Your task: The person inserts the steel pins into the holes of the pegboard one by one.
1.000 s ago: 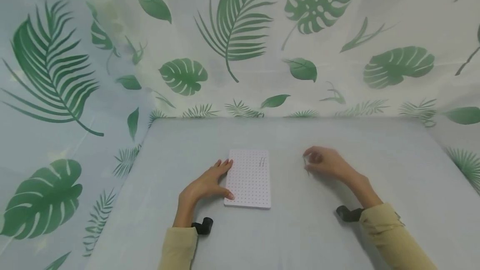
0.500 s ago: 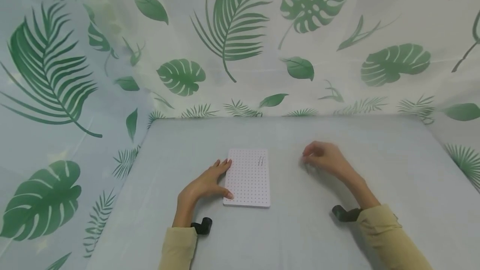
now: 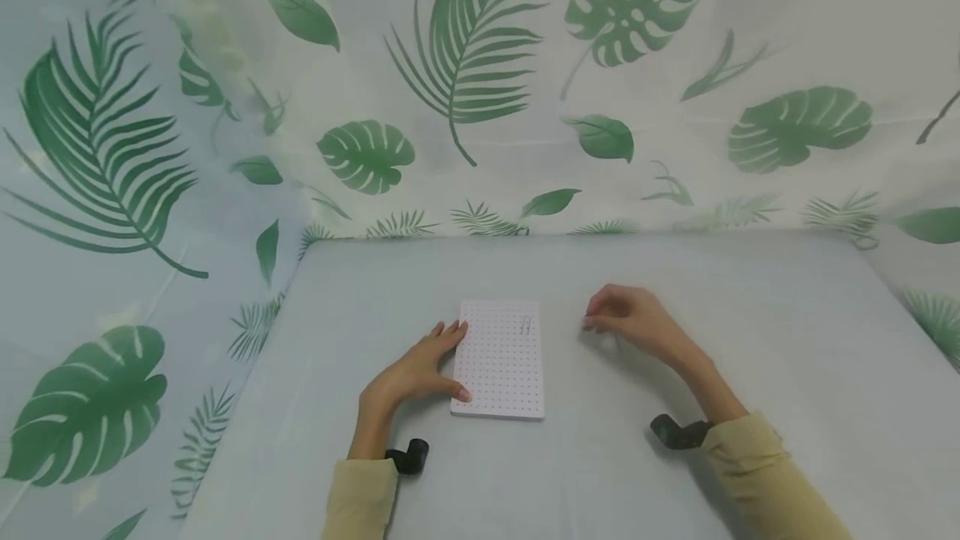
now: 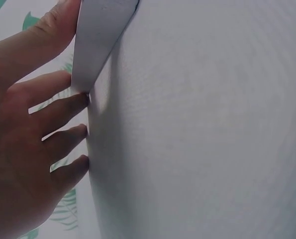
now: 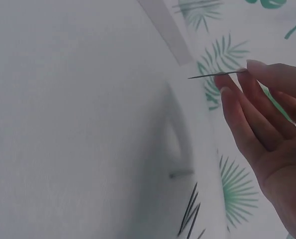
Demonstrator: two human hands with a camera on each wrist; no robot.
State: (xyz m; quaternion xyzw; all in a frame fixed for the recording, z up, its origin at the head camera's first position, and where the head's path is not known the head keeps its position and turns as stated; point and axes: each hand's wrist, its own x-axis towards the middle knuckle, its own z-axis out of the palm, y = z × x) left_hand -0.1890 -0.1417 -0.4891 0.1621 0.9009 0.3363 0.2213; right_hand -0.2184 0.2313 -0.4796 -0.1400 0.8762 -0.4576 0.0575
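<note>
A white board [image 3: 498,369] with rows of small holes lies on the table. Two thin metal pins [image 3: 526,325] stand near its far right corner. My left hand [image 3: 416,369] rests along the board's left side, fingers spread and thumb on the near left corner. To the right of the board, my right hand [image 3: 626,315] is held over the table. In the right wrist view, its thumb and fingertips pinch a thin, dark metal pin [image 5: 205,76], which lies nearly level with its tip pointing toward the board.
Several loose thin pins [image 5: 189,214] lie on the pale tabletop [image 3: 600,457] below my right hand, with a small dark piece [image 5: 181,174] near them. Behind the table hangs a leaf-patterned curtain [image 3: 525,140]. Each wrist carries a black camera [image 3: 678,432].
My right hand has moved left toward the board, and the pin in its fingers has turned from hanging down to nearly level. The left hand and the board have stayed in place.
</note>
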